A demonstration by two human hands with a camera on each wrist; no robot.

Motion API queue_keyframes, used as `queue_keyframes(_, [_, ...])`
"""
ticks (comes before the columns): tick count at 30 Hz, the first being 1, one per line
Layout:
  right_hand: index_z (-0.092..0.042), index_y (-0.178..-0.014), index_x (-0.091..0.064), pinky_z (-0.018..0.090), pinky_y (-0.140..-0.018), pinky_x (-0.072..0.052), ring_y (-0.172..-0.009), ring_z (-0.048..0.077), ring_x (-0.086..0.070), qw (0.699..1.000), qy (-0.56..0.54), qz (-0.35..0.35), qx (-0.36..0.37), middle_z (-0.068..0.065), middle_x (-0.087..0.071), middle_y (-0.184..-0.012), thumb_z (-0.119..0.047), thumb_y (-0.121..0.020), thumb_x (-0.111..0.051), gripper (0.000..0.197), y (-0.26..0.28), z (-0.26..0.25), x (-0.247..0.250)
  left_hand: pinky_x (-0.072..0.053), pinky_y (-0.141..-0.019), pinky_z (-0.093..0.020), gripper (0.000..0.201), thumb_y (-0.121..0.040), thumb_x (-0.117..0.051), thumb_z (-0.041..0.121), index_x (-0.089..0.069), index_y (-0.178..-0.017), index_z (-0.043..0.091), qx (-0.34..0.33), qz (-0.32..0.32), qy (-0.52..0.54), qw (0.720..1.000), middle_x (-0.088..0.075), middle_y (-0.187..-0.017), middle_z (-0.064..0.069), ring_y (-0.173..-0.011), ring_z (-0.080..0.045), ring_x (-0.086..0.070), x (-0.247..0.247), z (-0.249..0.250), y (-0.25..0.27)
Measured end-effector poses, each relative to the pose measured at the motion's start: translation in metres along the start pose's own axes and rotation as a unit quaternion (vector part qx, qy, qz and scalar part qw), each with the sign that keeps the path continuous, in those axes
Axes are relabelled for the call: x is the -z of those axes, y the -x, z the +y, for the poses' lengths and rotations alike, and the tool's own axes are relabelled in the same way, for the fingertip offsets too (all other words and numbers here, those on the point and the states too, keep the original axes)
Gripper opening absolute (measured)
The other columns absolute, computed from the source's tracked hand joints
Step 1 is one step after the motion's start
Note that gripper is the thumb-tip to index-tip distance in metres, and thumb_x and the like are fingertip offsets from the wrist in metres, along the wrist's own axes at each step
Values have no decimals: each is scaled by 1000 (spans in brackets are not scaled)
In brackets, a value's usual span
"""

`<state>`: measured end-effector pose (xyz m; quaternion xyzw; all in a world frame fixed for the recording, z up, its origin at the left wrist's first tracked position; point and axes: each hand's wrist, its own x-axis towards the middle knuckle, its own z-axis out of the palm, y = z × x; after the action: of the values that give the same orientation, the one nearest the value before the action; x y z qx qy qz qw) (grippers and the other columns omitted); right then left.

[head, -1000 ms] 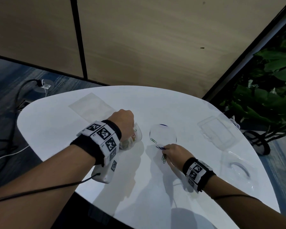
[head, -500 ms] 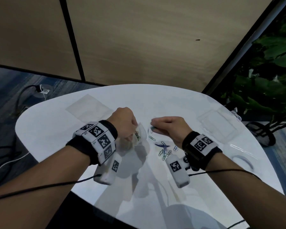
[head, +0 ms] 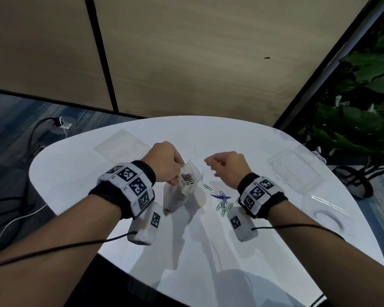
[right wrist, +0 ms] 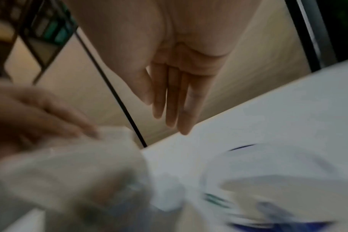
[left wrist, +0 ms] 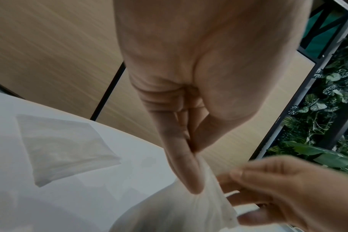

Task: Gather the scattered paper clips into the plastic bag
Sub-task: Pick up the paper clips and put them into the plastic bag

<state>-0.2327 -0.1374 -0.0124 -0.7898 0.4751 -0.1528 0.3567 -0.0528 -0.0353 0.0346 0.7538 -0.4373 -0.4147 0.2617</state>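
My left hand [head: 178, 172] pinches the rim of a clear plastic bag [head: 182, 196] and holds it upright just above the white table [head: 80, 178]. Several coloured paper clips [head: 187, 178] lie inside the bag. In the left wrist view the thumb and finger [left wrist: 191, 177] squeeze the bag's [left wrist: 189, 213] film. My right hand [head: 209, 166] hovers just right of the bag's mouth with relaxed, straight fingers [right wrist: 170, 113] and nothing in them. A pile of loose paper clips [head: 223, 203] lies on the table under that wrist. One green clip [head: 207, 186] lies apart, nearer the bag.
A flat clear bag [head: 120, 145] lies at the back left of the table. A clear plastic tray [head: 295, 172] and another clear piece [head: 329, 216] sit at the right. Potted plants [head: 364, 107] stand beyond the right edge, and cables [head: 42, 129] run on the floor to the left.
My right hand rose from the pile of clips to the bag's mouth, and now its fingers have spread and hold nothing. The left hand kept its pinch on the bag.
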Motion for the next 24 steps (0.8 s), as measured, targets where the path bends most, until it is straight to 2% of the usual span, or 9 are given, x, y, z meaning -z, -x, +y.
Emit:
queue_keyframes(3, [-16,-145,-44,32,-116,-29,-140,20,-38,956,243,-154,55,4,-39,-153,-34,-101,-43,47,6,34,-22,-64,-62,-33,27,-94,-46,-5,-69,-108,0,1,4,-10,1000,-72,-75,-19,-55,-22,-72,2,-2,-1])
queue_keyframes(6, [-8,-153,-18,38,-119,-21,-149,25,-16,882,382,-251,117,11,-9,-163,-40,-100,-32,64,23,62,-47,-65,-64,-34,27,-93,-46,-5,-68,-108,2,1,4,-14,1000,-73,-78,-20,-57,-23,-74,3,-3,-2])
queue_keyframes(8, [-6,-153,-13,40,-120,-19,-150,25,-13,856,434,-254,123,11,-3,-163,-51,-92,-11,76,36,71,-47,-64,-64,-33,27,-93,-46,-5,-68,-107,4,0,-2,-18,1000,-73,-77,-19,-57,-22,-73,4,-3,-2])
queue_keyframes(10, [-4,-150,-26,41,-118,-25,-146,24,-26,843,451,-251,155,13,-17,-161,-53,-83,0,87,47,80,-38,-64,-64,-33,27,-93,-46,-5,-68,-105,5,0,-2,-25,1000,-73,-75,-18,-56,-22,-73,4,-3,-1])
queue_keyframes(12, [-8,-129,-58,41,-105,-42,-132,26,-48,842,443,-218,217,11,-50,-144,-44,-91,-14,69,56,88,-25,-65,-65,-35,27,-92,-46,-5,-68,-103,5,0,-1,-30,1000,-73,-74,-17,-58,-23,-74,4,-3,-1])
queue_keyframes(14, [-17,-114,-68,36,-101,-45,-124,23,-55,898,364,-161,187,4,-62,-128,-31,-98,-35,39,59,96,-6,-65,-68,-36,27,-92,-46,-5,-69,-101,6,-1,-4,-36,999,-73,-74,-17,-61,-25,-75,3,-1,0])
queue_keyframes(16, [-21,-135,-54,32,-109,-36,-131,21,-48,951,283,-110,61,2,-51,-142,-30,-99,-44,38,57,104,9,-65,-69,-37,26,-92,-47,-4,-69,-98,7,-4,-6,-44,999,-74,-76,-16,-64,-27,-76,2,0,2])
queue_keyframes(19, [-16,-151,-26,35,-112,-30,-139,26,-37,955,258,-117,-89,8,-34,-154,-40,-99,-45,60,52,112,5,-65,-70,-37,25,-92,-47,-3,-69,-97,9,-7,-8,-53,999,-73,-74,-14,-66,-27,-77,0,1,3])
queue_keyframes(24, [-16,-153,-13,43,-113,-31,-143,35,-20,930,302,-205,-44,4,-8,-161,-28,-95,-43,67,56,94,-36,-65,-70,-37,28,-90,-46,-4,-68,-94,12,-5,-12,-63,998,-74,-74,-14,-67,-28,-77,1,1,3])
